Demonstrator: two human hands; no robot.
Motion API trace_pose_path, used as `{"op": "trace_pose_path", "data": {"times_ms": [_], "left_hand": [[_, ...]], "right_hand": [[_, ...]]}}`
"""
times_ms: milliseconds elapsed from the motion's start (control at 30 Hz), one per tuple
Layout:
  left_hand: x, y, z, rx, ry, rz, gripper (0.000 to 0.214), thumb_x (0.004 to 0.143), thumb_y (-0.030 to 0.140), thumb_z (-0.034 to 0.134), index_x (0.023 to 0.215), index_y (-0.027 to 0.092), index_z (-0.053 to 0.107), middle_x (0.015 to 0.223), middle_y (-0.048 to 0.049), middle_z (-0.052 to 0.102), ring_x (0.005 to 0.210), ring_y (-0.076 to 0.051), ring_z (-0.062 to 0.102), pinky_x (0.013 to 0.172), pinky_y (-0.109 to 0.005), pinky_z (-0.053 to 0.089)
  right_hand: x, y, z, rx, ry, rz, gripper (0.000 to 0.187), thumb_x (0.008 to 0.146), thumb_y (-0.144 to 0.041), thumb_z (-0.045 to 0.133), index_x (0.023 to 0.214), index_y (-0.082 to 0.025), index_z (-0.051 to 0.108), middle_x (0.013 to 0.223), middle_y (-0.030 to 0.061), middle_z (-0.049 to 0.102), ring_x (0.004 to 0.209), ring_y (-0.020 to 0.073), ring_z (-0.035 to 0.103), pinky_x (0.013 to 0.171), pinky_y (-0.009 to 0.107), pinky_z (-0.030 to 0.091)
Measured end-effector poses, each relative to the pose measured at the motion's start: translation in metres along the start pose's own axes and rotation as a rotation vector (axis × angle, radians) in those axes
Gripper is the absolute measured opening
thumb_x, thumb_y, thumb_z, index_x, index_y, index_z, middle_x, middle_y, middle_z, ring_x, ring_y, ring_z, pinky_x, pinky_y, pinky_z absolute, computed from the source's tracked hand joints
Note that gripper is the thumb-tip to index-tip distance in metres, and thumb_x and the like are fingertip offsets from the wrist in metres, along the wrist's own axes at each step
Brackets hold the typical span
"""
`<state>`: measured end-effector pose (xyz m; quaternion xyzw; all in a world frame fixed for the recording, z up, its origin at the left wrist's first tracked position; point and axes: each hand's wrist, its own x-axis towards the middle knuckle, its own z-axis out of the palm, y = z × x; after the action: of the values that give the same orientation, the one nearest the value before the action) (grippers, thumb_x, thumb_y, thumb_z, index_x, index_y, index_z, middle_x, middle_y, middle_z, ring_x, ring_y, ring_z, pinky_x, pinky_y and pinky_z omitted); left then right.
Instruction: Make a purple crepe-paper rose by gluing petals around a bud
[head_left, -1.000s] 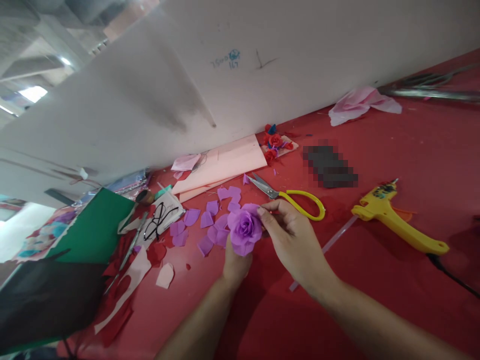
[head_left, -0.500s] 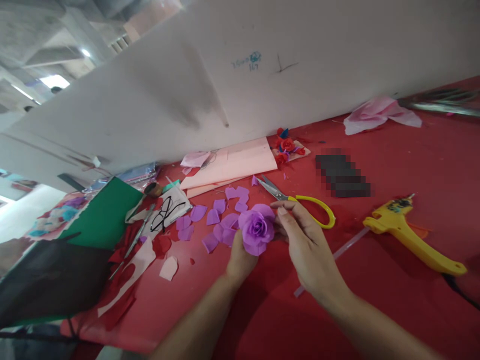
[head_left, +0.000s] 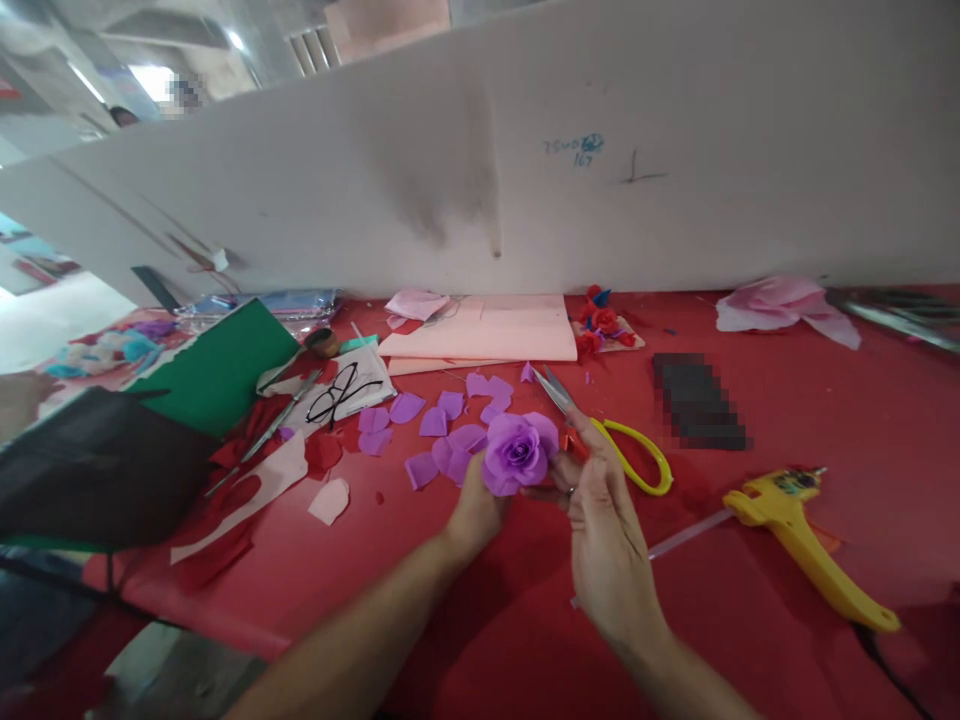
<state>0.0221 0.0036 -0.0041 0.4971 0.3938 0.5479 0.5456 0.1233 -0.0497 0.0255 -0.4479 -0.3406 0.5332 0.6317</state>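
Observation:
A purple paper rose (head_left: 519, 453) faces me above the red table. My left hand (head_left: 478, 508) is closed behind and below the flower, gripping it from underneath; its fingertips are hidden by the petals. My right hand (head_left: 606, 515) is at the flower's right side, fingers stretched out and apart, some of them reaching behind the outer petals. Just beyond the hands lie scissors with yellow handles (head_left: 643, 460), their blades partly open. Loose purple paper petals (head_left: 435, 420) are scattered to the left of the rose.
A yellow glue gun (head_left: 817, 550) with a glue stick lies at right, near a blurred dark object (head_left: 697, 400). Pink sheets (head_left: 487, 330) and small red flowers (head_left: 604, 322) sit by the white partition (head_left: 300, 200). Eyeglasses (head_left: 341, 393), green board (head_left: 225, 365) and a dark bag (head_left: 97, 470) are left.
My view has levelled, shifting the scene. The right hand's fingers have gone from bent near the rose's edge to extended and upright beside it. The left hand keeps its hold on the rose.

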Motion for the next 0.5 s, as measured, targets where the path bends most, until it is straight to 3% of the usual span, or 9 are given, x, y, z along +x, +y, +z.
{"op": "trace_pose_path", "data": {"times_ms": [100,233,367,500], "left_hand": [[0.0,-0.005,-0.003,-0.039,0.055,-0.058,0.011,0.071,0.034,0.065,0.07,0.023,0.064,0.078,-0.0087,0.069,0.095,-0.029,0.061,0.081,-0.039,0.051],[0.0,-0.007,-0.014,0.018,0.034,-0.11,0.006,0.07,0.028,0.069,0.072,0.022,0.068,0.082,-0.0088,0.069,0.102,-0.027,0.058,0.086,-0.035,0.045],[-0.001,-0.013,-0.013,-0.067,0.057,-0.085,0.018,0.075,0.036,0.068,0.074,0.018,0.068,0.079,-0.0056,0.065,0.08,-0.018,0.056,0.077,-0.031,0.043],[0.0,-0.011,-0.004,-0.273,-0.012,-0.177,0.03,0.074,0.044,0.07,0.07,0.015,0.065,0.067,-0.0015,0.058,0.066,-0.012,0.047,0.067,-0.027,0.039]], "right_hand": [[-0.004,0.003,0.003,0.059,-0.038,-0.021,0.054,0.094,-0.054,0.038,0.144,-0.034,0.035,0.137,0.0073,0.055,0.125,0.0251,0.053,0.09,0.043,0.052],[-0.006,0.005,0.004,0.096,-0.049,-0.057,0.055,0.095,-0.053,0.037,0.146,-0.033,0.031,0.14,0.0089,0.054,0.127,0.0266,0.052,0.087,0.044,0.054],[-0.005,0.003,0.004,0.099,-0.064,-0.047,0.051,0.095,-0.049,0.04,0.144,-0.034,0.033,0.136,0.0093,0.057,0.123,0.0262,0.054,0.084,0.042,0.054],[-0.001,0.001,0.003,0.035,-0.041,-0.08,0.039,0.094,-0.044,0.049,0.131,-0.033,0.047,0.131,0.0075,0.06,0.113,0.0235,0.06,0.078,0.037,0.055]]}}
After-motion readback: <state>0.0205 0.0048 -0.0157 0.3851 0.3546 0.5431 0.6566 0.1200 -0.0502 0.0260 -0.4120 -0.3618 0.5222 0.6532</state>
